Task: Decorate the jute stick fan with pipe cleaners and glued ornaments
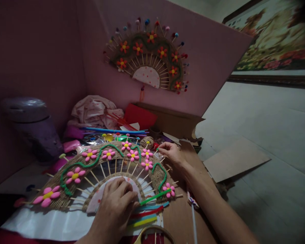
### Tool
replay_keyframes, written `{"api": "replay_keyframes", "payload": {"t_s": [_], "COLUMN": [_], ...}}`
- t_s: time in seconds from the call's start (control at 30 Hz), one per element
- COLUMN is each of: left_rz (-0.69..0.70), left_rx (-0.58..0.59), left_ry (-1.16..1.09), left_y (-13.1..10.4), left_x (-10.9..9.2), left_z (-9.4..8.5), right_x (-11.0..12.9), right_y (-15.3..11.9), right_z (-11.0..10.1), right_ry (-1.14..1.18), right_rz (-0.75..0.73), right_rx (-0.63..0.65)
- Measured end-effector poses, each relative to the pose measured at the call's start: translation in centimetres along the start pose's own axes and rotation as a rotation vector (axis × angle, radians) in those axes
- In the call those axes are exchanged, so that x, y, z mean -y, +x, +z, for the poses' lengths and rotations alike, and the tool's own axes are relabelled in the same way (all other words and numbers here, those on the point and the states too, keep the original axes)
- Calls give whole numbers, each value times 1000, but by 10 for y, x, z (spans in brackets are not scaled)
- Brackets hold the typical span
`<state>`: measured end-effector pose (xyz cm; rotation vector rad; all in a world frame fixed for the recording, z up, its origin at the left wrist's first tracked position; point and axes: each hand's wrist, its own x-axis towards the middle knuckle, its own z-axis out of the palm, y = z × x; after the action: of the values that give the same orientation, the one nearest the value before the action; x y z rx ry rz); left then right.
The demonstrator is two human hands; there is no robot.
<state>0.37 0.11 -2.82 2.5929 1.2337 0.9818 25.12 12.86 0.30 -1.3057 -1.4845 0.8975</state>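
A half-round craft fan (85, 166) of thin sticks wound with brown twine lies flat, decorated with pink flowers and a wavy green line. My left hand (115, 201) rests over its pale dotted centre, fingers curled, with the end of a green clay-like strip (155, 197) pinched at the thumb. My right hand (174, 154) is at the fan's upper right edge, its fingertips closed around a stick end (156, 151) where a bit of green shows. Blue, red and yellow strips (144, 221) lie just right of my left hand.
A similar fan with orange flowers (151, 37) hangs on the pink board behind. A purple bottle (35, 125) stands at left. Golden scissors handles (155, 228) lie in front. Bundled cloth (94, 110), red paper (139, 115) and a twine ball (146, 142) sit behind. Cardboard (234, 159) extends at right.
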Motion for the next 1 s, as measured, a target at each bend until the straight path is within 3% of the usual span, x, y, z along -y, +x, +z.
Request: {"api": "replay_keyframes", "payload": {"t_s": [0.17,0.43,1.0], "left_rz": [-10,-5,11], "left_rx": [-4,-2,-30], "left_ry": [11,16,50], "left_y": [1,1,2], "left_x": [-1,0,-1], "left_z": [0,1,0], "right_x": [2,10,8], "right_y": [0,4,2], "right_z": [1,-2,2], "right_ry": [-35,-63,-140], "right_rz": [4,-24,-61], "right_rx": [-30,41,-1]}}
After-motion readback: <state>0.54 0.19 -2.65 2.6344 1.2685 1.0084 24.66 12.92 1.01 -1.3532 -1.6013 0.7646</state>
